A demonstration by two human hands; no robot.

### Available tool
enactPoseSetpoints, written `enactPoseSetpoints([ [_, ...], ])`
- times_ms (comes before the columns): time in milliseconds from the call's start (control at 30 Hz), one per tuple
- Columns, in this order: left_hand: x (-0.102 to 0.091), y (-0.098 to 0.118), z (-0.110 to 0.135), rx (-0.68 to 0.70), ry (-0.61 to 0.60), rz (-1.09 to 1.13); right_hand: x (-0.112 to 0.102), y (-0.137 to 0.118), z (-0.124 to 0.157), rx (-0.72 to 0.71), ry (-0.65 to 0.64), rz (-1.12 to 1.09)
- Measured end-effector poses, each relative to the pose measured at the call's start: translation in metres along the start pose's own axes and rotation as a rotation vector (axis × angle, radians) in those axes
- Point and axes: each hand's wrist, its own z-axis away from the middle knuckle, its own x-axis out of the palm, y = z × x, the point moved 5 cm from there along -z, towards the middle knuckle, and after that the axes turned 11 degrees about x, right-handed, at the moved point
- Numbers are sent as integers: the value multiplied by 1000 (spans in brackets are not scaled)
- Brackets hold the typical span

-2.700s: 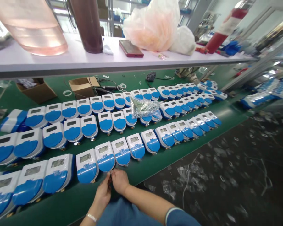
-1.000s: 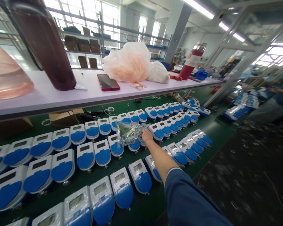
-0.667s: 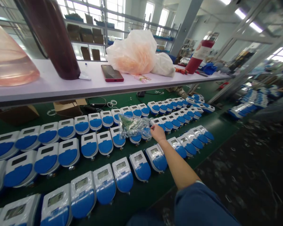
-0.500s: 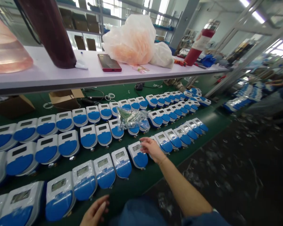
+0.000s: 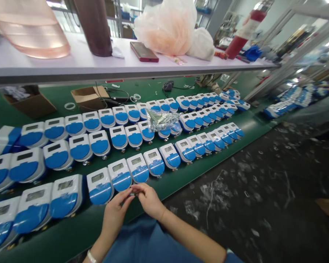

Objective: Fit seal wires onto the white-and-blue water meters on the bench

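My left hand and my right hand meet at the front edge of the green bench. Their fingertips pinch together on a small pale item that is too small to name. Just beyond the fingers sits a blue-and-white meter in the front row. Rows of the same meters cover the bench. A clear plastic bag of small parts lies on the middle row, well away from both hands.
A white shelf overhangs the bench and carries a red phone, plastic bags, a dark bottle and a pink container. Open cardboard boxes stand at the back. Scraps litter the dark floor on the right.
My right hand has drawn back from the plastic bag to the front edge. My left hand has come up to join it, and the fingertips now pinch together.
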Motion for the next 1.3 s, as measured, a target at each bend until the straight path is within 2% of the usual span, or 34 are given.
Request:
enactPoseSetpoints([
  [133,-28,-16,15,-61,-74,79,33,-1,12,-115,-57,101],
  [267,-48,-29,39,-243,-100,347,61,0,25,-308,-57,321],
  [367,-60,-34,60,-372,-126,645,61,2,23,-318,54,367],
  [433,-64,-34,74,-434,-220,814,53,1,17,-303,184,313],
  [500,-65,-37,86,-495,-329,907,45,1,11,-271,306,216],
  [567,-66,-49,92,-563,-355,913,48,6,4,-193,353,89],
  [700,-64,-89,87,-672,-197,764,86,24,-5,28,247,-128],
  [833,-62,-119,67,-727,50,757,118,32,-6,44,194,-78],
  [900,-60,-124,57,-751,127,783,124,31,-6,5,175,-14],
  [1067,-57,-125,38,-761,226,822,127,23,-9,-124,136,113],
  [1300,-53,-128,37,-747,271,860,132,18,-8,-174,109,184],
])
